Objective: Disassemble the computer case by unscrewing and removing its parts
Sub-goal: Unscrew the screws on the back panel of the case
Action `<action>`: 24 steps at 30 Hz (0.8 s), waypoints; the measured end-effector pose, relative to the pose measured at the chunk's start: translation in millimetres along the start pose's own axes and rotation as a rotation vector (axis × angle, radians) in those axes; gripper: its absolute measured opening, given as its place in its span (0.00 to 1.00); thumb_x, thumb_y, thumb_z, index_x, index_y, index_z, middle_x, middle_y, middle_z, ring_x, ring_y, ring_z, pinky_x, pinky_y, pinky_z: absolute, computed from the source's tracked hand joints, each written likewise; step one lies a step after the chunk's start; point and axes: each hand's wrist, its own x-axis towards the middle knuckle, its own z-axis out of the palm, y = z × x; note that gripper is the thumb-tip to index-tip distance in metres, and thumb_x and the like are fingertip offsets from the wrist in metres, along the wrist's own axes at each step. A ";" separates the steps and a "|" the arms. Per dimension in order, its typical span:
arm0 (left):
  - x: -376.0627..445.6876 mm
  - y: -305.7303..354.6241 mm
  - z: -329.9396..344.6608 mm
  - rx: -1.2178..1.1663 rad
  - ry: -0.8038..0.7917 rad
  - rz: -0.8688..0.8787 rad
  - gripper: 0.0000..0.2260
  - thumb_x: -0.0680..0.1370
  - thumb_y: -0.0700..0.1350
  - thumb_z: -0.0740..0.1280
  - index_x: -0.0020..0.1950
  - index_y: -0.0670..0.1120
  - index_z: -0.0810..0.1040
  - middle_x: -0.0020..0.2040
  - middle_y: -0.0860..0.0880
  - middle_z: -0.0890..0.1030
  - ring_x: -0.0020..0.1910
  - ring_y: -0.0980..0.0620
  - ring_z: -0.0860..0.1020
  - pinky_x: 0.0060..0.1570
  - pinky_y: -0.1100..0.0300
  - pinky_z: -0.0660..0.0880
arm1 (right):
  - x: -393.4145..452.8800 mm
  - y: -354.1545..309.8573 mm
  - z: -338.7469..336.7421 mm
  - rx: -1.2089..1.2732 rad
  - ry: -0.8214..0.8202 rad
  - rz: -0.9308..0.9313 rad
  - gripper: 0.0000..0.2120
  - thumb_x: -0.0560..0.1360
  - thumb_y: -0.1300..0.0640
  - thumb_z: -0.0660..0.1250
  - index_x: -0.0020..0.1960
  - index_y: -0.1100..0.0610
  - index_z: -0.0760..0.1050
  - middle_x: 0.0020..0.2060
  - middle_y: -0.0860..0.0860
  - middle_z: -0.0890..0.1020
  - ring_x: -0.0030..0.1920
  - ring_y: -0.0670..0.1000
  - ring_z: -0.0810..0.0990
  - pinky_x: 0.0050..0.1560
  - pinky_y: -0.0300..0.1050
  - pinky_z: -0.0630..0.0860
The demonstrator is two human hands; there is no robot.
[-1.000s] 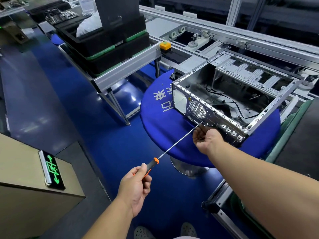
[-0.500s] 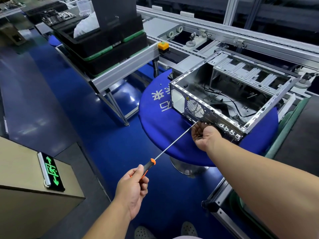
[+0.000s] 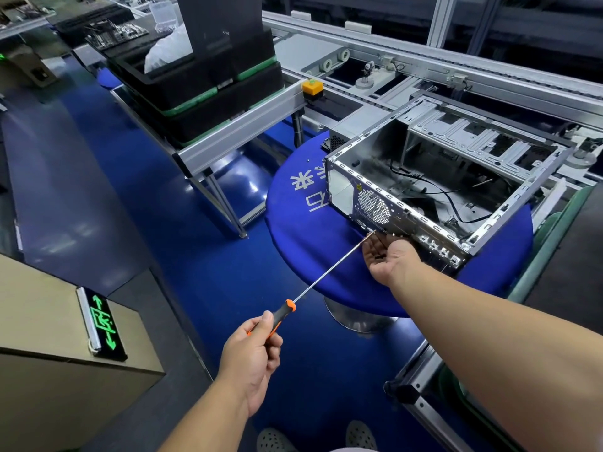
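Nearest the camera, the left hand (image 3: pixel 253 363) grips the black-and-orange handle of a long screwdriver (image 3: pixel 329 275), fingers curled round it and thumb laid along the top. The thin steel shaft runs up and away from that hand toward the right hand (image 3: pixel 388 257), ending at the rear panel of the computer case (image 3: pixel 424 203). The right hand is cupped palm-up just below the tip, fingers loosely curved against the lower edge of the case; something small and dark seems to lie in the palm, too small to tell what. The case rests on a round desk (image 3: pixel 306 243) covered in blue with white characters, directly beyond the right hand. It is open at the top, bare metal inside, with black cables (image 3: pixel 437 194) trailing across its floor, a round perforated fan grille (image 3: pixel 373 205) just above the screwdriver tip, and a drive cage (image 3: pixel 483 138) at the far side. Well left of the left hand, a lit green exit sign (image 3: pixel 102 322) is fixed to a beige box. Beyond both hands, black trays (image 3: pixel 208 93) are stacked on an aluminium conveyor frame (image 3: pixel 391 60) with a yellow button (image 3: pixel 311 86).
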 end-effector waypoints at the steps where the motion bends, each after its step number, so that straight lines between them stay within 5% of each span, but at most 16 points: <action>1: 1.1 0.4 2.4 0.003 -0.003 0.002 0.12 0.83 0.53 0.71 0.56 0.44 0.81 0.36 0.47 0.78 0.29 0.55 0.71 0.28 0.61 0.67 | -0.3 -0.2 0.1 0.002 -0.004 0.005 0.13 0.85 0.57 0.60 0.45 0.61 0.76 0.39 0.52 0.80 0.39 0.49 0.79 0.43 0.40 0.78; 24: -7.5 2.8 5.7 0.015 0.002 0.016 0.12 0.83 0.53 0.70 0.56 0.44 0.81 0.36 0.46 0.79 0.29 0.55 0.72 0.28 0.61 0.69 | -0.4 -2.1 4.1 0.031 -0.020 -0.007 0.14 0.85 0.59 0.59 0.44 0.61 0.76 0.40 0.54 0.81 0.39 0.51 0.80 0.41 0.44 0.78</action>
